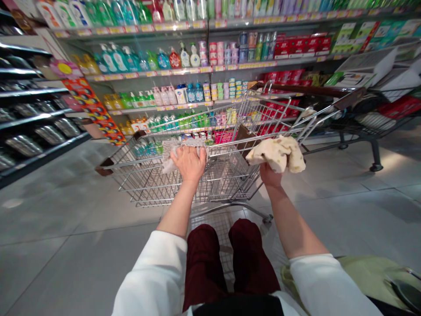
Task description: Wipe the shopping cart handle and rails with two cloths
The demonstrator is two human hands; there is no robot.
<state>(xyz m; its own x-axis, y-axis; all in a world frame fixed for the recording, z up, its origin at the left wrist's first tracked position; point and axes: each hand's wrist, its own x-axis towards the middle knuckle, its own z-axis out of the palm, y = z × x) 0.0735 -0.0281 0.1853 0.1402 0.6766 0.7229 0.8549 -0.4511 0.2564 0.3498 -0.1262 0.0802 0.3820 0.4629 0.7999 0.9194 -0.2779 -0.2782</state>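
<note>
As we look down along our own body, white sleeves (148, 276) and maroon trousers (204, 263) fill the bottom of the view, with pale green fabric (368, 276) at lower right. Our bare forearms reach forward to a wire shopping cart (184, 188). Our left hand (188, 163) lies palm down, its fingers closed over a crumpled grey-white cloth (171, 156), which sits against the cart's top rail (230, 147). Our right hand (271, 175) is closed around a bunched cream cloth (278, 153) that bulges up above it, just over the same rail; the cloth hides most of the fingers. Inside the cart's basket stands a flat brown panel (245, 140).

Grey floor tiles (82, 272) spread out on both sides of the cart. To the left, black shelves (33, 92) hold stainless-steel pots (24, 145), and an orange patterned display strip (95, 112) runs beside them. To the right stands a second cart (362, 118) with white boxes (365, 66) above it. Farther ahead, long shelves (148, 72) carry rows of bottles (141, 59) and red packages (296, 46).
</note>
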